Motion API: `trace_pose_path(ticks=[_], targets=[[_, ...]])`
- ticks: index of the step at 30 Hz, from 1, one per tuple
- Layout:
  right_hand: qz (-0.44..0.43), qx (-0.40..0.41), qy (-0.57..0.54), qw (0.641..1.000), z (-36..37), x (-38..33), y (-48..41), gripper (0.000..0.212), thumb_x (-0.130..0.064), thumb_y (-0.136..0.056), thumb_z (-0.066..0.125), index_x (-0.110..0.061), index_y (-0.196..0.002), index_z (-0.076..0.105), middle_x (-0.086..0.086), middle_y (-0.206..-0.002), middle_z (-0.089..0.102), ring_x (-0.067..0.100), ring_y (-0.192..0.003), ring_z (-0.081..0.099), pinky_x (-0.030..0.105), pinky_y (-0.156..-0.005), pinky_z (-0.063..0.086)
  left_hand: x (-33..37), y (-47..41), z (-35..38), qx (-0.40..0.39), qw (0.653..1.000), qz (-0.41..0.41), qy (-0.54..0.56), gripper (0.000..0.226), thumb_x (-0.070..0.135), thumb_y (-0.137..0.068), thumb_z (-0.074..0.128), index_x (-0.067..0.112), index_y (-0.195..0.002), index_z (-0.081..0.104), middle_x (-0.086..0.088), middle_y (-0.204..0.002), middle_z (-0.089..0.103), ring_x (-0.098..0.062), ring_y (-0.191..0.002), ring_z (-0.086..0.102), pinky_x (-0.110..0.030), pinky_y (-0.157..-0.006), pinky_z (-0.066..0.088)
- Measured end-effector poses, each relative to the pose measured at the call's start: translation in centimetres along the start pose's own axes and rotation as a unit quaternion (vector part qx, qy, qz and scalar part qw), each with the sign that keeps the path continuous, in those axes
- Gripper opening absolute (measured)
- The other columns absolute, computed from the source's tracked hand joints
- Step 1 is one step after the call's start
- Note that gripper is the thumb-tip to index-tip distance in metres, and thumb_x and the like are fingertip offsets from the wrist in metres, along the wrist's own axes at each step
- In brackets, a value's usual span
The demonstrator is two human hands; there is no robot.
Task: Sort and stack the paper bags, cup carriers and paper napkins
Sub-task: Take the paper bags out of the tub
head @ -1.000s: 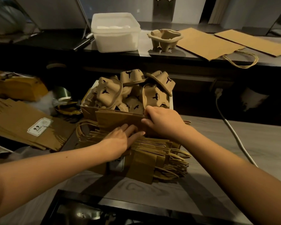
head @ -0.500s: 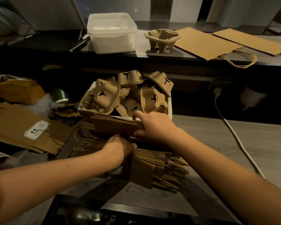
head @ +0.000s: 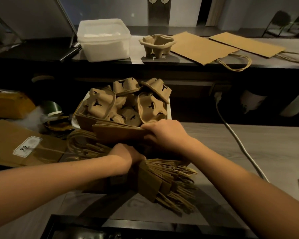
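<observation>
Nearest me, a fanned stack of brown paper bags point(head: 162, 178) lies on the grey wood-grain counter point(head: 266, 152), with creased edges and twisted paper handles splayed out. My left hand point(head: 128, 155) is pushed in between the layers. Its fingertips are buried, so I cannot tell whether they grip anything. My right hand point(head: 164, 135) curls over the top edge of a thicker bundle point(head: 117, 133) of the same bags, fingers clamped on it. The bundle is tilted up off the stack. Just behind sits a white tray point(head: 169, 107) heaped with cup carriers point(head: 128, 107) of moulded pulp, rough and lumpy. On the far dark ledge point(head: 179, 63) stand a frosted plastic tub point(head: 104, 40), a single carrier point(head: 158, 44) upright, and two flat bags point(head: 202, 47) with looped handles.
</observation>
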State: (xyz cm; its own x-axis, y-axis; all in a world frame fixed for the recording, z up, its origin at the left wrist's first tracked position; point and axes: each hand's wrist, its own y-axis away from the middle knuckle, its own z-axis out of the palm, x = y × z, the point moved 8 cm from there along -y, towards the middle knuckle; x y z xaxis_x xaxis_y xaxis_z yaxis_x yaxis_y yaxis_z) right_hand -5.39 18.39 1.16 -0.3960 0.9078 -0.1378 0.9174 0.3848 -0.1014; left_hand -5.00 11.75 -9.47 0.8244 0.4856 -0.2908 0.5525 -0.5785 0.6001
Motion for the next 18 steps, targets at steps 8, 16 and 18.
trace_pose_path(ticks=[8, 16, 18], targets=[[0.139, -0.033, -0.089, 0.986, -5.2, 7.7, 6.5, 0.031, -0.033, -0.094, 0.051, -0.034, -0.124, 0.052, -0.010, -0.106, 0.064, 0.008, -0.095, 0.058, 0.032, -0.082, 0.050, 4.2, 2.7, -11.6, 0.084, 0.993, 0.056, -0.061, 0.032, 0.030, -0.090, 0.059, 0.013, -0.117, 0.057, -0.008, -0.121, 0.058, -0.028, -0.110, 0.056, -0.034, -0.077, 0.044], [0.251, -0.008, -0.297, 0.921, -8.6, 16.1, 15.7, 0.022, -0.027, -0.089, 0.059, -0.046, -0.097, 0.050, -0.015, -0.095, 0.062, 0.001, -0.085, 0.061, 0.019, -0.072, 0.047, 11.7, 1.7, -21.0, 0.191, 0.956, 0.203, -0.094, 0.046, 0.038, -0.087, 0.061, 0.023, -0.128, 0.048, 0.001, -0.129, 0.054, -0.022, -0.121, 0.048, -0.036, -0.088, 0.042], [0.281, -0.002, -0.323, 0.904, -8.3, 18.1, 17.5, 0.023, -0.027, -0.088, 0.059, -0.047, -0.096, 0.050, -0.013, -0.096, 0.063, 0.005, -0.086, 0.063, 0.022, -0.072, 0.048, 13.2, 0.9, -22.2, 0.197, 0.951, 0.218, -0.099, 0.049, 0.038, -0.088, 0.060, 0.024, -0.132, 0.047, 0.001, -0.130, 0.053, -0.021, -0.121, 0.048, -0.036, -0.088, 0.044]])
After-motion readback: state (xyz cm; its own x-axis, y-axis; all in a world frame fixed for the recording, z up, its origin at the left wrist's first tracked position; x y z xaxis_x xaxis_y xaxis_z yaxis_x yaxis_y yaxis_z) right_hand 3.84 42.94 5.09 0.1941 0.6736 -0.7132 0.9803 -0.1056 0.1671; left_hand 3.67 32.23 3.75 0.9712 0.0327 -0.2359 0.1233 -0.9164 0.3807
